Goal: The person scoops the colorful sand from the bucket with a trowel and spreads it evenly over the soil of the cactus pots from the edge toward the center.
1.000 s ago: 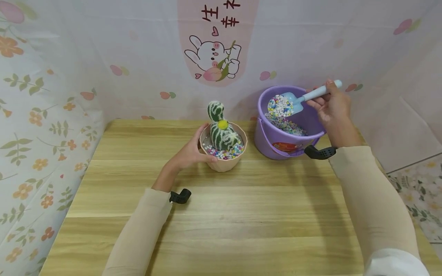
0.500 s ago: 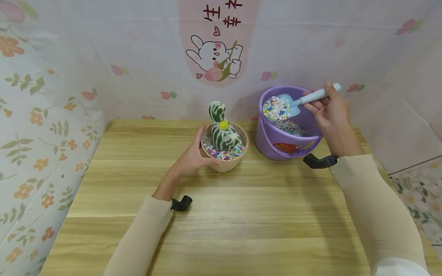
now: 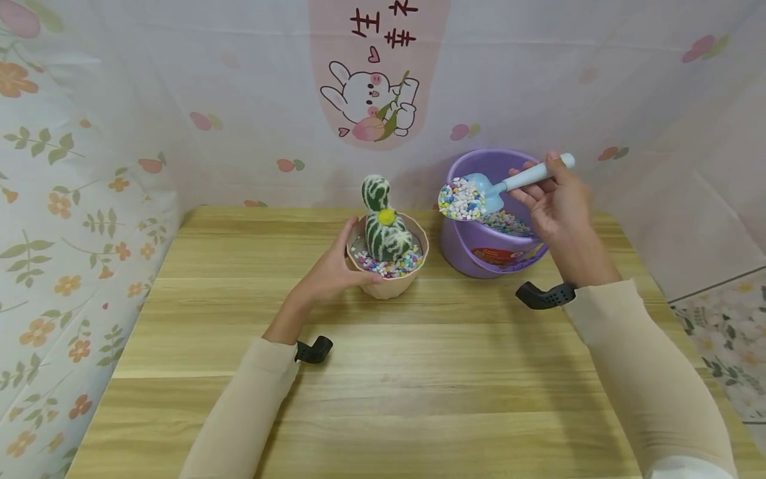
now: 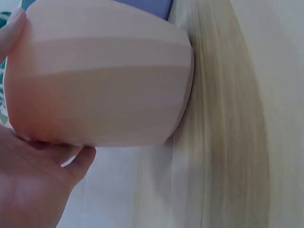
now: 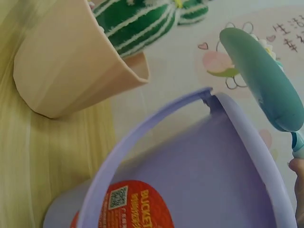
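Note:
A pink pot (image 3: 389, 283) (image 4: 99, 85) (image 5: 71, 71) stands on the wooden table (image 3: 383, 372), holding a green striped cactus (image 3: 383, 226) (image 5: 137, 23) with a yellow ball and coloured pebbles. My left hand (image 3: 332, 269) (image 4: 33, 185) grips the pot's left side. My right hand (image 3: 559, 203) holds a light blue scoop (image 3: 497, 189) (image 5: 263, 78) heaped with coloured pebbles (image 3: 461, 199). The scoop hangs over the left rim of the purple bucket (image 3: 491, 249) (image 5: 190, 180), between bucket and pot. More pebbles lie inside the bucket.
A patterned curtain (image 3: 90, 133) closes off the back and left of the table. The bucket's handle (image 5: 142, 142) hangs down over its front. To the right lies floral floor (image 3: 724, 339). Bare wood stretches across the near half of the table.
My right hand has carried the loaded scoop left and slightly down, from over the bucket's middle to its left rim. The left hand stays on the pot.

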The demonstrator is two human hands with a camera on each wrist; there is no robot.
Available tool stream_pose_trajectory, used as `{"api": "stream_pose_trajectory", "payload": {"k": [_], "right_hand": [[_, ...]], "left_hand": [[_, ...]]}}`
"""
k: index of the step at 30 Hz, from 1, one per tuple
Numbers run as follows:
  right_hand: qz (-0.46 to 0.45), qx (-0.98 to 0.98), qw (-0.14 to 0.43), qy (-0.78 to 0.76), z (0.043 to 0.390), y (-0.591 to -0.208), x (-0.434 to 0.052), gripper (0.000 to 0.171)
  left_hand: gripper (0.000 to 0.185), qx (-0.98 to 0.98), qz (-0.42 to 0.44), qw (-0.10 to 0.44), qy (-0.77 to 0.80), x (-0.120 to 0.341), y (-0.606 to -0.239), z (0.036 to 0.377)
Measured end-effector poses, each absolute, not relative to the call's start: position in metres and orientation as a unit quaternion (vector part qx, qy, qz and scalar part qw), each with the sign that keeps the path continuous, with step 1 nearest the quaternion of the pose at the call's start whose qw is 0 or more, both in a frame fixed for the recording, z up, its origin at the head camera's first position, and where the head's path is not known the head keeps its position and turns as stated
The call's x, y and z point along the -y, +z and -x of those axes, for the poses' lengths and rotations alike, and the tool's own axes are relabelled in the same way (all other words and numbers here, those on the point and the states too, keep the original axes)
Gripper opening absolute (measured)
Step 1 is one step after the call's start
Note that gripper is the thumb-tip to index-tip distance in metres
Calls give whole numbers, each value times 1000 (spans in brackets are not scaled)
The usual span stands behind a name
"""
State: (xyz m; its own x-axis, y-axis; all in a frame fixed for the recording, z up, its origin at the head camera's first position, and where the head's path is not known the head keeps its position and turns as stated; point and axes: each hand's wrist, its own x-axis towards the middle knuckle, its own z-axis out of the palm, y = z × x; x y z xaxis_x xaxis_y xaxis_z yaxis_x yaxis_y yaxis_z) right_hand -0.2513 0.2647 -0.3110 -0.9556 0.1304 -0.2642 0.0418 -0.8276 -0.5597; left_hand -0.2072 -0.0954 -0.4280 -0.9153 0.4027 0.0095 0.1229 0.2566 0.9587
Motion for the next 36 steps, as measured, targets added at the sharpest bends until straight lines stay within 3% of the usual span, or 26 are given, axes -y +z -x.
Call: {"api": "stream_pose_trajectory", "payload": {"k": [11, 17, 36], "right_hand": [[133, 304, 11, 943, 245, -312, -251, 33], [121, 333, 18, 935, 245, -313, -245, 28], [103, 407, 35, 907, 248, -313, -231, 26]], "left_hand": [[118, -781, -193, 149, 575, 105, -426, 218], [117, -772, -197, 163, 582, 105, -426, 221], [116, -759, -203, 157, 598, 103, -429, 224]]}}
